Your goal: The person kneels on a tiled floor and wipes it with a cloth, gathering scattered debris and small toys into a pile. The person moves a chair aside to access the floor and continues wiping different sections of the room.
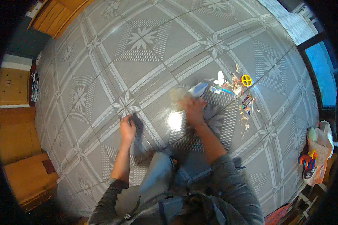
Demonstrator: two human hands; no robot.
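Note:
My right hand (193, 110) is blurred, low over the tiled floor (155, 84) ahead of my knees. Just beyond its fingers are a pale, smeared object (177, 95) and a blue-and-white object (198, 89); blur hides what they are and whether the hand grips either. My left hand (127, 128) hangs above the floor to the left with its fingers curled; whatever may be inside them is hidden. Right of the blue-and-white object lies a heap of torn paper scraps (236, 85), with a thin blue stick (224, 90) and a yellow spoked wheel (246, 80).
More small litter (246, 108) trails toward me from the heap. Wooden furniture (15, 135) lines the left side, and a wooden cabinet (52, 17) is at the upper left. Plastic bags (321, 152) with colourful toy pieces (308, 160) sit at the right. A dark-framed doorway (312, 70) lies beyond.

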